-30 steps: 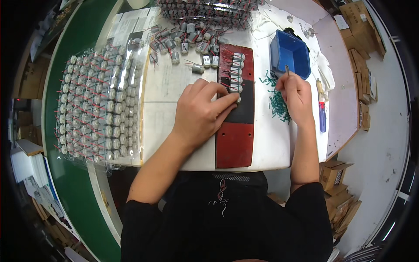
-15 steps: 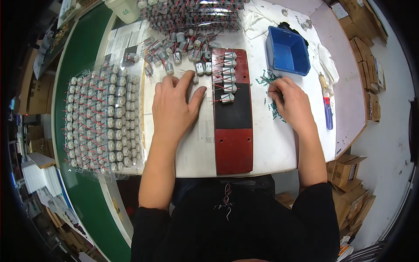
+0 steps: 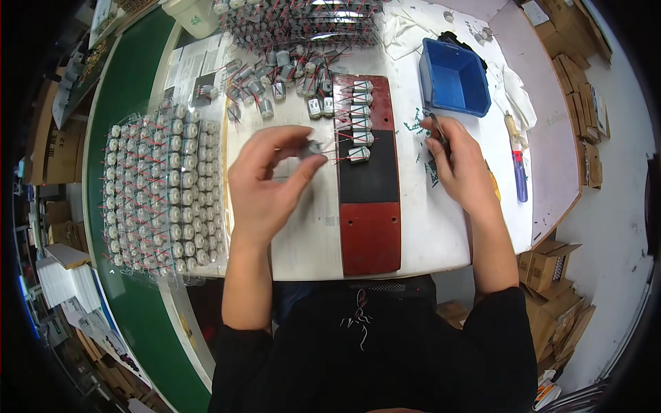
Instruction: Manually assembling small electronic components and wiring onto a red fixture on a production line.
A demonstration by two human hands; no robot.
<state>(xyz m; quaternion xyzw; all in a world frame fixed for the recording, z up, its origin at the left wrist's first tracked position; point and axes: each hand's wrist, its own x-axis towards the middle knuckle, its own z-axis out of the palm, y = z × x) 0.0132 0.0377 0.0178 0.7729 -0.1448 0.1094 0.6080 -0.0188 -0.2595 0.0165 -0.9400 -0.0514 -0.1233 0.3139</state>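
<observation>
My left grip (image 3: 263, 184) pinches a motor (image 3: 312, 148), my right grip (image 3: 460, 160) a slim tool (image 3: 439, 129). Snagged wires (image 3: 330, 151) could tug it loose!

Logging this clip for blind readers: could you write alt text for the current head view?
A person's left hand holds a small motor beside a red-and-black board bearing a row of motors, while the right hand grips a thin tool. Clear trays of motors lie at left, loose motors beyond, and a blue bin at upper right.
</observation>
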